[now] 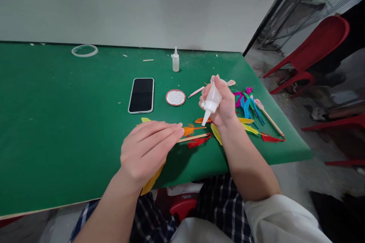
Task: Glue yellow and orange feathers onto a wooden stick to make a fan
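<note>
Pinching orange feather [188,131] w/ L hand [149,144] over green table [71,133]; can't see thumb or tell grip on yellow feather [154,180] under palm. Clasping squeeze bottle [211,104] nozzle-down in R hand [227,108], just by quill, blocking part of loose feathers [246,120]. Beyond, can see phone [142,95], white-topped disc [175,98] & sm. bottle [176,63]; nr quill, red-tasselled stick [195,137].

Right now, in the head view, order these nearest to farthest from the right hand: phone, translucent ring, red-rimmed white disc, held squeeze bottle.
1. Held squeeze bottle: inside the right hand.
2. Red-rimmed white disc: left of the hand.
3. Phone: farther left, past the disc.
4. Translucent ring: far left, at the back.
</note>
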Demonstrator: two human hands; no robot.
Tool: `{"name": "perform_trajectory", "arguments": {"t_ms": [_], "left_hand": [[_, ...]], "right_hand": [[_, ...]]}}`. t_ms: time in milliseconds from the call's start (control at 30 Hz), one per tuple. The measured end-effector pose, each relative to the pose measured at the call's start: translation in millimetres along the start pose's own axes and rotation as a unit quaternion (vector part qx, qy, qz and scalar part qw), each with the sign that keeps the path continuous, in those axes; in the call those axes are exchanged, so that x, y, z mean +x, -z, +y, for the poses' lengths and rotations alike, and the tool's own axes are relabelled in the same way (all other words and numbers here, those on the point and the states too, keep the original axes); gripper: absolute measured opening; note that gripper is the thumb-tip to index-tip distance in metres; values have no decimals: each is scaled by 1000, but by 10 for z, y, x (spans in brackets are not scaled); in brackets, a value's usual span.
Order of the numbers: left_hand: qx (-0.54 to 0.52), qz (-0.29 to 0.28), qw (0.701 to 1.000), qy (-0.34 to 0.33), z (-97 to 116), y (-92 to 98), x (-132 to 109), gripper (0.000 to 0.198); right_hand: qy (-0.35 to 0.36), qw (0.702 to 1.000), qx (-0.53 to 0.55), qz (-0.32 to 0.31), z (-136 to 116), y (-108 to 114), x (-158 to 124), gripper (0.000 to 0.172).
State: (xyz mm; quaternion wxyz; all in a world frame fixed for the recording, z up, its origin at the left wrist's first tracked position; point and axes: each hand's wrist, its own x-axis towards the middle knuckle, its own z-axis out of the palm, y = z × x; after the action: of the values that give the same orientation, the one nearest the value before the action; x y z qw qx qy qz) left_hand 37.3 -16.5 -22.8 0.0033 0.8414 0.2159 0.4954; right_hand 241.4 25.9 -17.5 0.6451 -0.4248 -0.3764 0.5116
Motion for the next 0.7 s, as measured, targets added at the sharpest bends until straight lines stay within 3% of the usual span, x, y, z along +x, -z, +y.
{"name": "perform_trajectory", "arguments": {"t_ms": [700], "left_hand": [[-9, 0, 1000, 9, 10, -9, -13, 43]], "right_hand": [[-13, 1000, -4, -11, 11, -3, -6, 51]]}}
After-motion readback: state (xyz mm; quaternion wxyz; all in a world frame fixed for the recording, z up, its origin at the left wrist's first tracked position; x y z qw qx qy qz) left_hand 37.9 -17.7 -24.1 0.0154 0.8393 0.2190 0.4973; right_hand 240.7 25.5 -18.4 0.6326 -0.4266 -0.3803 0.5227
